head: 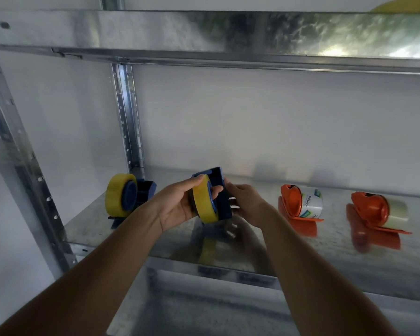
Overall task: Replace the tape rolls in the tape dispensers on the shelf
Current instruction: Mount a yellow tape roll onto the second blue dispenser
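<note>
Up above the metal shelf (155, 241), both hands hold a blue tape dispenser (220, 190) carrying a yellow tape roll (203, 202). At its 9 o'clock the left hand (177, 202) curls its fingers round the roll, thumb on the top edge. At its 3 o'clock the right hand (244, 202) grips the dispenser's body from behind. Another blue dispenser with a yellow roll (121, 195) stands on the shelf at 9 o'clock; two orange dispensers, (298, 207) and (378, 214), lie at 3 o'clock with pale rolls.
</note>
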